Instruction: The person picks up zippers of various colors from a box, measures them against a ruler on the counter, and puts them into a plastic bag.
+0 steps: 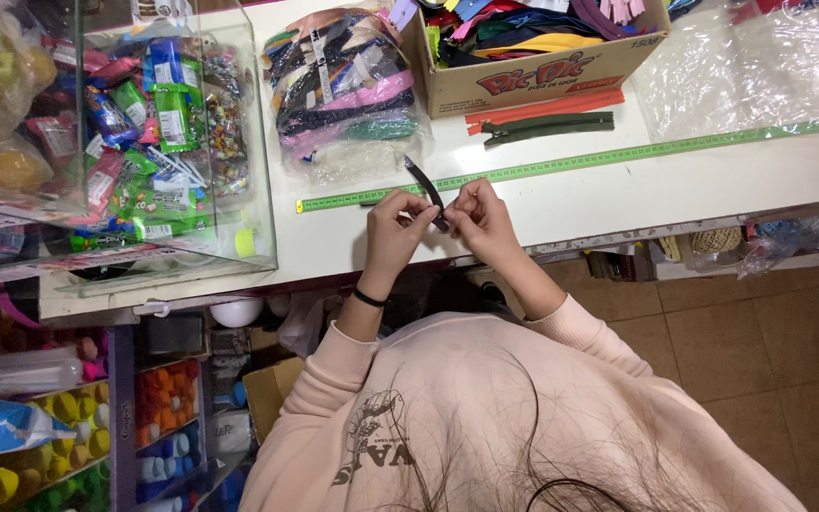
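Here both hands meet above the worktop (618, 190) edge, pinching a short dark zipper (426, 188) between them. The left hand (392, 230) grips its lower end with thumb and fingers, a black band on that wrist; the right hand (482, 220) grips the same end from the other side, so the zipper sticks up tilted toward the green tape measure (580, 161) lying along the worktop. Behind the tape lie a green and an orange zipper (547, 123) just beside a cardboard box (533, 76) of coloured zippers. A clear bag (348, 85) of more zippers sits left of the box, next to a glass case (144, 142) of small packets.
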